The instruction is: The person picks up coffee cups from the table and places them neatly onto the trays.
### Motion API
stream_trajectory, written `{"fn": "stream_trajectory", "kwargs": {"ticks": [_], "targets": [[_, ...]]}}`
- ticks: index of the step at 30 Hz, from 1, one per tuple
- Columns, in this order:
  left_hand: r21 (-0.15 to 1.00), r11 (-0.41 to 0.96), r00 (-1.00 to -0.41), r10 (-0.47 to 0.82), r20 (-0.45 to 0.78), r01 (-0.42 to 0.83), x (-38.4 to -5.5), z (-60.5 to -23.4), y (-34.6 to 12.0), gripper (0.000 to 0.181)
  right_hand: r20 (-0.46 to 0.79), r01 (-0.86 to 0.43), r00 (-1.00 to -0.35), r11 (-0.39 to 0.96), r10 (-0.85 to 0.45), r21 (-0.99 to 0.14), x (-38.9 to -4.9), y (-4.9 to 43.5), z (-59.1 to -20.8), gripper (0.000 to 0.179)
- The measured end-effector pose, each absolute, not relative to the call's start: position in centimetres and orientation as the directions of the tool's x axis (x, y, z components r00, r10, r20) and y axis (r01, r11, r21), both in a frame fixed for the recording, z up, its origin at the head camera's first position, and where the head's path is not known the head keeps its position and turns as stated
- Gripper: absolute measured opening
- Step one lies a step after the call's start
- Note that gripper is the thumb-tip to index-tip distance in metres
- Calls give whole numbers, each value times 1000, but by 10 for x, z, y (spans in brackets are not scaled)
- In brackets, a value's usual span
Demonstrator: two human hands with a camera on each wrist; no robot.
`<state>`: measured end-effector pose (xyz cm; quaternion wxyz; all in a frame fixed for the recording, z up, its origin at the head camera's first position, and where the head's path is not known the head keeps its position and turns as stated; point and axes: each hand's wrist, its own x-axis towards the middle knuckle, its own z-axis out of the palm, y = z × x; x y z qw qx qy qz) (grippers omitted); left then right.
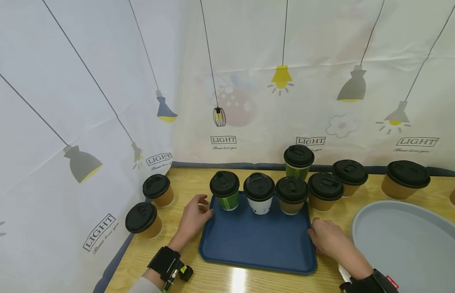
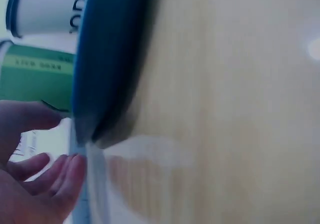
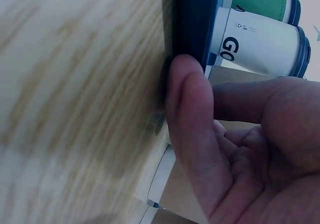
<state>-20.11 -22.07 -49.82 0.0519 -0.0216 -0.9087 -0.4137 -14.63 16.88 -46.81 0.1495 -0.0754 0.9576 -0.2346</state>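
Observation:
A blue rectangular tray lies on the wooden table. Along its far side stand a green lidded paper cup, a white one and a brown one. My right hand grips the tray's right edge. In the right wrist view its index finger is at the rim's underside, with the thumb on the cup side. My left hand is at the tray's far left corner, fingers loosely bent. In the left wrist view its thumb is by the rim, the other fingers apart from it.
Two brown lidded cups stand to the left. Several more lidded cups, among them a green one and a brown one, line the back right. A large grey round tray lies at right. A printed cloth hangs behind.

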Motion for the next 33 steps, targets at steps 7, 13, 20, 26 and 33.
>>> {"fn": "stream_trajectory", "kwargs": {"ticks": [7,13,20,26,33], "targets": [[628,662,-810,-53,584,409,-167,-481,-229,43,-265,-56,-942,878,-204,-475,-144,173,-467,23],[383,691,-468,-72,881,613,-156,-469,-250,40,-265,-57,-943,881,-202,-470,-143,174,-468,24],[446,743,-346,-300,889,499,-144,-473,-268,79,-259,-57,-944,875,-203,-480,-143,173,-468,23],[600,715,-348,-494,797,358,-135,-482,-287,109,-268,-58,-940,874,-210,-482,-144,171,-468,23],[887,428,-538,-713,450,175,-128,-491,-295,121,-289,-54,-933,877,-214,-477,-145,169,-468,23]]}}
